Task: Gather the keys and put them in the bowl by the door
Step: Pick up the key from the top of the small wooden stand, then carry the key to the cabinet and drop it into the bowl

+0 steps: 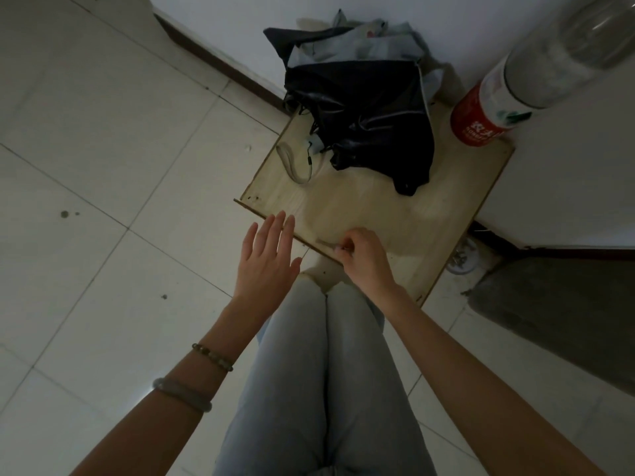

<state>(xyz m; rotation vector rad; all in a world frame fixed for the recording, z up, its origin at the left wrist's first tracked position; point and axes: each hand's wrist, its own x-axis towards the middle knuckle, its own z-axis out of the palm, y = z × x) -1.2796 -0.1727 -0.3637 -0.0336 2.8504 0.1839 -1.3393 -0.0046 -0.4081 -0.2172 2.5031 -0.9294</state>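
Note:
My right hand (360, 255) pinches a small metal key (326, 243) at the near edge of a low wooden table (395, 214); the key's blade pokes out to the left of my fingers. Beside it, my left hand (266, 259) hovers flat over the table's near-left edge, fingers apart and holding nothing. On the floor just under the table's right corner lies a small round white dish (462, 261) with little metal pieces in it; it is partly hidden by the table.
A dark folded umbrella (374, 125) with a grey wrist strap (292, 163) and a pile of cloth fill the table's far half. A large water bottle with a red label (488, 115) stands at the right. A grey mat (556, 304) lies on the floor.

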